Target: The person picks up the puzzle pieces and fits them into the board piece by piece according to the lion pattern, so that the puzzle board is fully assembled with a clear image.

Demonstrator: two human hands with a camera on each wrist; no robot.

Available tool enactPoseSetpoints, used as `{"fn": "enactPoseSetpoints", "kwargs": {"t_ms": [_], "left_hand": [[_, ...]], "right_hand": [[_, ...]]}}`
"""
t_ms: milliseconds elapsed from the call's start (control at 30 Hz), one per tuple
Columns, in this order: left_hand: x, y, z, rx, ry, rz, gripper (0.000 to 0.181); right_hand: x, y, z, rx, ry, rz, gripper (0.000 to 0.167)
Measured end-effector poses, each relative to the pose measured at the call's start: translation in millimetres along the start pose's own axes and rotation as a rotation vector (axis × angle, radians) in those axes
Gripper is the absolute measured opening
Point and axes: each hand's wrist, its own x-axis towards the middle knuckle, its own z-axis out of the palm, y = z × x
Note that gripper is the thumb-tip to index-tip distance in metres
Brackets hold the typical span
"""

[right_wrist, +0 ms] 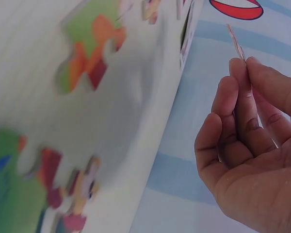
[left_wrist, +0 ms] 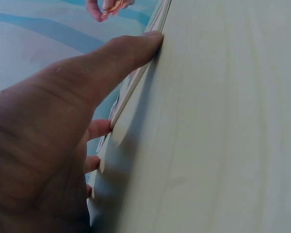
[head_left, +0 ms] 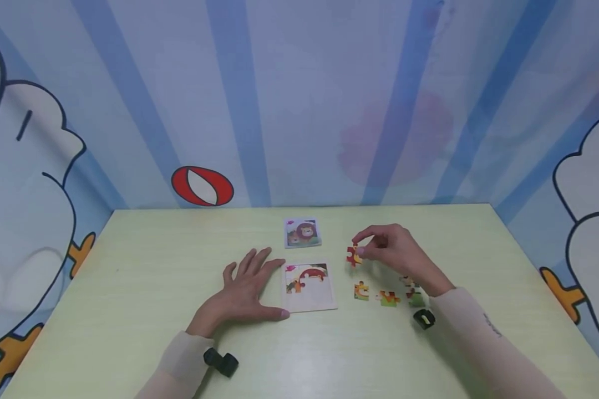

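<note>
My right hand (head_left: 394, 249) pinches a red and yellow jigsaw piece (head_left: 351, 256) between thumb and forefinger, raised above the table; in the right wrist view that piece (right_wrist: 236, 44) appears edge-on. A square puzzle board (head_left: 309, 300) lies flat in front, its upper part filled with joined pieces and its lower part bare white. Spread along the board's left side is my left hand (head_left: 244, 293), thumb at the near corner and forefinger at the far one. The left wrist view shows the thumb (left_wrist: 131, 51) touching the board's edge.
Behind the board lies a small picture card (head_left: 302, 233) with lions. Loose pieces lie right of the board, among them a yellow-green one (head_left: 361, 291), an orange-green one (head_left: 389, 299) and a green one (head_left: 416, 300) near the right wrist. A printed backdrop (head_left: 304, 111) stands at the table's rear.
</note>
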Motion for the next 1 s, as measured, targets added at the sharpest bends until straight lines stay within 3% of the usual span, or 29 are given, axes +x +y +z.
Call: {"fn": "enactPoseSetpoints", "kwargs": {"t_ms": [500, 1000], "left_hand": [[1.9, -1.1, 0.3, 0.001, -0.001, -0.001, 0.107], [2.4, -0.3, -0.2, 0.000, -0.007, -0.013, 0.107]], "right_hand": [[11.0, -20.1, 19.1, 0.088, -0.052, 0.002, 0.026], [19.2, -27.8, 44.7, 0.109, -0.126, -0.024, 0.023]]}}
